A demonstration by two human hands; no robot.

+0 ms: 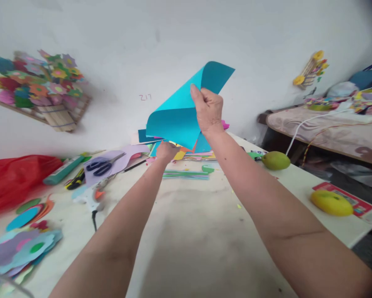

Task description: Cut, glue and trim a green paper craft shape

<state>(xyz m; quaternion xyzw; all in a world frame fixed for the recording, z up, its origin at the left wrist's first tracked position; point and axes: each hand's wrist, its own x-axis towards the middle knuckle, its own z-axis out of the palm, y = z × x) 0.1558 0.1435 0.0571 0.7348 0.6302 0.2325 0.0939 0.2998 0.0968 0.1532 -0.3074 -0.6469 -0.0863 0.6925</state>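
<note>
My right hand is closed on a bright blue craft sheet, thumb on top, holding it up above the back of the table. The sheet bends and curls, its upper corner folding over to the right. Below it, my left hand reaches into the pile of coloured sheets. Its fingers are curled together at the pile's edge, and what lies between them is hidden. Just in front of the pile lie thin green and pale strips and a green scrap.
On the left are scissors, a glue gun, a yellow-black cutter, cut foam shapes and a red bag. A green fruit and a yellow fruit lie on the right. Flower decorations hang on the wall.
</note>
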